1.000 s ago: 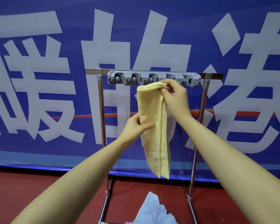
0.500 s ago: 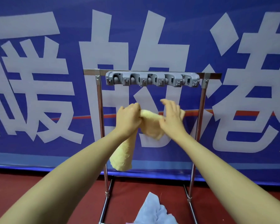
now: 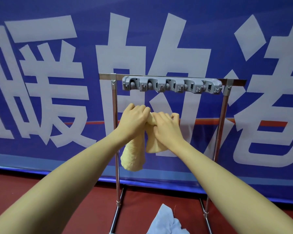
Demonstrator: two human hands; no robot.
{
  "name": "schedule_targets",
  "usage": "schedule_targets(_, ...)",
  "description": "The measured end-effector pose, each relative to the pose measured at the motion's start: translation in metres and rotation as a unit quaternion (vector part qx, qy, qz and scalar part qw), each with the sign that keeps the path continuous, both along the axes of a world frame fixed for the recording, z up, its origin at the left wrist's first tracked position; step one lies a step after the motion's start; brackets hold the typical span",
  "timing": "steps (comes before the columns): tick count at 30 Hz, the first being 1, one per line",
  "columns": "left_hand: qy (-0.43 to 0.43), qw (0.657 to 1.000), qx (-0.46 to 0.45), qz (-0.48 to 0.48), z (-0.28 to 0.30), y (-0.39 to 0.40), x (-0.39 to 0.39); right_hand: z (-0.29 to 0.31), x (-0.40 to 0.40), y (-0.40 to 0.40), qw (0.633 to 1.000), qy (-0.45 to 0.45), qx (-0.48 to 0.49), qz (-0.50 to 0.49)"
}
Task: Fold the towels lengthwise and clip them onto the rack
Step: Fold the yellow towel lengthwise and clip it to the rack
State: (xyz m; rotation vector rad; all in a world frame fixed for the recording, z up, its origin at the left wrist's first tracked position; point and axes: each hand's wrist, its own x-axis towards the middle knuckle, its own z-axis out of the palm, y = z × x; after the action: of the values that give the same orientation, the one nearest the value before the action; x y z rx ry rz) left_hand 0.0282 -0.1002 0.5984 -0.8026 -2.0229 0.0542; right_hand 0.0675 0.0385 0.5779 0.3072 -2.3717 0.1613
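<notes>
1. The left hand (image 3: 134, 120) sits at the centre of the frame, its fingers curled round the bunched top of a yellow towel (image 3: 134, 156).
2. The right hand (image 3: 167, 128) is just beside it, touching it at the knuckles, and its fingers are also curled over the same bunch of cloth.
3. The yellow towel is held in the air in front of the rack, below the clip bar and apart from it. One rolled-up end hangs down under the left wrist; a shorter, rounded fold hangs under the right hand.
4. The metal rack (image 3: 115, 132) stands upright in the middle of the frame, with two chrome posts and a flat top rail.
5. A grey clip bar (image 3: 172, 85) is mounted along the top rail, above the hands; it shows a row of holders, and nothing hangs in them.
6. A pale blue towel (image 3: 166, 222) lies crumpled on the dark red floor (image 3: 57, 191) at the lower centre of the frame, between the rack's feet.
7. Behind the rack a blue banner (image 3: 159, 31) with large white characters fills the upper frame.
</notes>
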Motion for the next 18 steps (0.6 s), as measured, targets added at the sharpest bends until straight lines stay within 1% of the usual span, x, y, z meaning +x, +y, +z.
schedule_targets(3,0.036,0.998,0.004,0.044,-0.004,-0.008,-0.005,0.004,-0.011,-0.008,0.997,0.050,0.049,-0.036)
schedule_targets(5,0.034,0.996,0.037,0.073,-0.008,-0.011,-0.008,0.009,-0.020,-0.015,0.993,0.085,0.063,-0.050)
schedule_targets(8,-0.017,0.987,0.107,0.118,-0.014,-0.018,-0.013,0.019,-0.030,-0.022,0.988,0.138,0.052,-0.034)
schedule_targets(11,-0.067,0.976,0.160,0.132,-0.018,-0.030,-0.022,0.029,-0.040,-0.024,0.984,0.166,0.061,-0.034)
schedule_targets(15,-0.063,0.976,0.163,0.130,0.002,-0.042,-0.035,0.039,-0.057,-0.028,0.976,0.177,0.109,-0.063)
schedule_targets(18,-0.015,0.981,0.141,0.131,0.027,-0.050,-0.052,0.050,-0.074,-0.035,0.974,0.199,0.092,-0.064)
